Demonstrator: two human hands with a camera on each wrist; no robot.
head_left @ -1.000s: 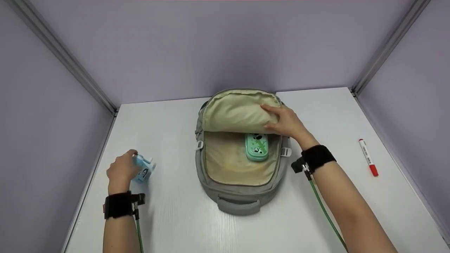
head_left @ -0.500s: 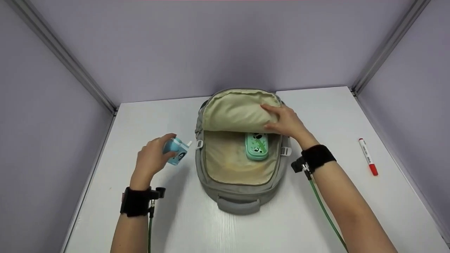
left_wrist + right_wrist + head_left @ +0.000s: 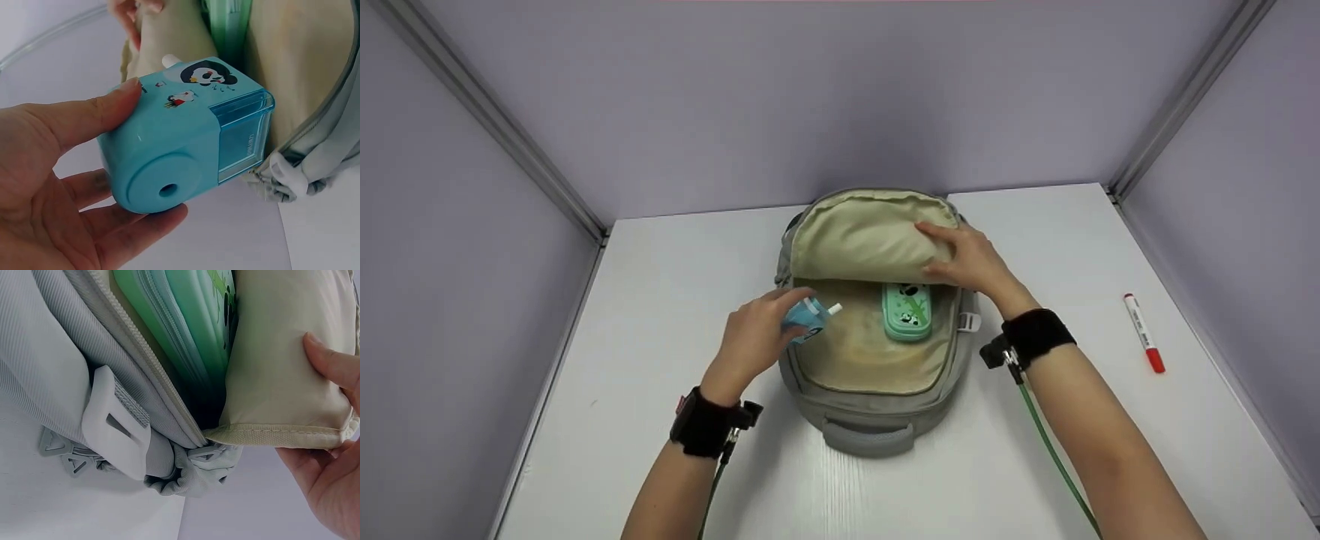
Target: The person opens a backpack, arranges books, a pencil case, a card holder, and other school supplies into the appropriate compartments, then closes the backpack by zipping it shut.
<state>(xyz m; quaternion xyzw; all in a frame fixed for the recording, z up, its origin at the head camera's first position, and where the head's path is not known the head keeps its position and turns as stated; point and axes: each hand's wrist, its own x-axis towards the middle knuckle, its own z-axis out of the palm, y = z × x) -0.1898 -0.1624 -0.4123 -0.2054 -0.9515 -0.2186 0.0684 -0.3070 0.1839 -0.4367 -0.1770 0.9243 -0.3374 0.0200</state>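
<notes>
The blue pencil sharpener (image 3: 191,129) hangs in the left hand (image 3: 757,330), its thumb on the printed top and its fingers beneath, pinching the body. Seen from the head, with the open backpack (image 3: 855,411) as the clock face, it sits at nine o'clock, over the edge of the opening; whether it touches the cloth I cannot tell. The green pencil case (image 3: 907,319) lies inside, near two o'clock from the middle. At twelve, the flap (image 3: 847,240) is folded back — the right hand (image 3: 971,259) pinches its edge, one tip on the pale lining. One item looks packed, then, and the sharpener not yet. Out at three o'clock, well apart, a red-capped marker (image 3: 1144,330) lies on the white table (image 3: 660,300) — perhaps left to pack too.
</notes>
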